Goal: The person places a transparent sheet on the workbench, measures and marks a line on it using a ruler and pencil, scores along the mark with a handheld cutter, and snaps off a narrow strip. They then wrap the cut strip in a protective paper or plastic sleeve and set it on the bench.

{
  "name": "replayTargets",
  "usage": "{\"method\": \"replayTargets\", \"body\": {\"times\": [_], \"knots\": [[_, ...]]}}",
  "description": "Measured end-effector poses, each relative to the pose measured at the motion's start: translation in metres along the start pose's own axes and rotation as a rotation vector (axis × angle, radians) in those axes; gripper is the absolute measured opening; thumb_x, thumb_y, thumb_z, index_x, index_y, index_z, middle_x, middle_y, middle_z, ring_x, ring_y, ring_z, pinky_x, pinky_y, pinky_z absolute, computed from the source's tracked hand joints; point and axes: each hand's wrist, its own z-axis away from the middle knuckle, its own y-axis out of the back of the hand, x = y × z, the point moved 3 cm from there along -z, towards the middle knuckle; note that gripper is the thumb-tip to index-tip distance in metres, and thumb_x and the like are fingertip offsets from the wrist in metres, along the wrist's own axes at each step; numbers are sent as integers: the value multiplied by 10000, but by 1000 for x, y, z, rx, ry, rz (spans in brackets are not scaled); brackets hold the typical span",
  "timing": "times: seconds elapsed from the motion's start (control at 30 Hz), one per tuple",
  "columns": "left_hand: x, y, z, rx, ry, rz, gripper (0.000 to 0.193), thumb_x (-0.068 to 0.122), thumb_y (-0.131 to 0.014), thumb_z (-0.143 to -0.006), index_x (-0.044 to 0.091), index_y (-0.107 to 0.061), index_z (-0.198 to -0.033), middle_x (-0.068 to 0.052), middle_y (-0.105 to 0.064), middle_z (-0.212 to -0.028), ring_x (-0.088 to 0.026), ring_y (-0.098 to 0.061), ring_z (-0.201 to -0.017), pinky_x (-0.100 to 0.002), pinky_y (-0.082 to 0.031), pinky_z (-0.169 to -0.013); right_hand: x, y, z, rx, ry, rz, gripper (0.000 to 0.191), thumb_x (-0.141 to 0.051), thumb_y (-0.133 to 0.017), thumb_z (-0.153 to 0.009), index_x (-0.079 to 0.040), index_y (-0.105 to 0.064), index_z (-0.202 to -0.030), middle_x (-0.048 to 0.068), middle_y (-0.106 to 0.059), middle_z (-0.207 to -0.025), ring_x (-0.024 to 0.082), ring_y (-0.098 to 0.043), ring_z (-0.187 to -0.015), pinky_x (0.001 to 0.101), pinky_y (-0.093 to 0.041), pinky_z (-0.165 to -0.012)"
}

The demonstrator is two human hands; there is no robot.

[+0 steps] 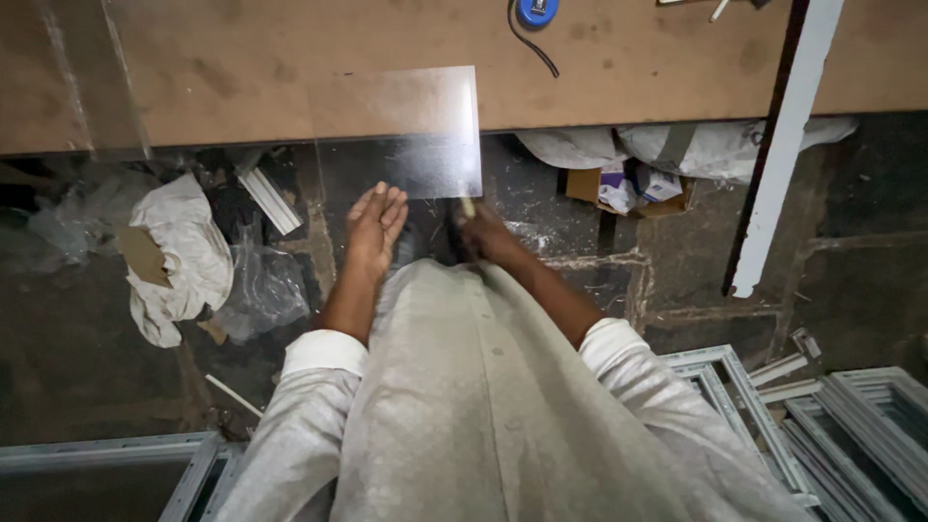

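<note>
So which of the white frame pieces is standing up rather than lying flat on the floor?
The long white strip at the right, leaning up against the wooden bench edge. The grey-white window frames bottom right lie flat on the floor.

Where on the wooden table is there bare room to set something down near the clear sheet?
The wooden table is bare left of the clear sheet, and right of it up to the leaning white strip. The far edge is crowded by the blue tape measure and its black cord. The floor below is cluttered.
</note>
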Motion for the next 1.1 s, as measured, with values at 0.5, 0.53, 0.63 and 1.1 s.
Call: {"method": "replayTargets", "body": {"times": [0.5,0.53,0.63,1.1], "knots": [[-11,24,-5,-13,31,-39,360,278,-731,-994,15,-616,-1212,-137,-689,-1161,-251,-701,-1097,-412,-584,-1024,7,-34,-5,53,-31,-77,292,-362,-555,-1070,-75,-509,-1100,25,-465,-642,150,-426,-490,303,-340,-432],[-13,26,-5,-22,32,-22,364,275,-738,-991,17,-612,-1215,-138,-684,-1168,-256,-691,-1094,-422,-579,-1024,8,-37,-7,11,-21,-47,291,-364,-550,-1068,-81,-503,-1120,18,-479,-658,141,-437,-509,296,-353,-446],[-8,25,-8,-1,46,-42,397,295,-722,-949,29,-616,-1224,-141,-704,-1195,-258,-709,-1106,-413,-584,-1002,8,-44,-8,-111,32,50,295,-369,-535,-1061,-103,-485,-1178,0,-519,-705,113,-473,-566,277,-392,-489],[-6,27,-3,6,11,-49,431,267,-673,-972,33,-582,-1322,-151,-687,-1238,-253,-703,-1115,-380,-588,-964,10,-43,-18,-65,97,-99,377,-359,-494,-1080,-142,-386,-1369,67,-687,-913,123,-605,-702,272,-508,-586]]}}
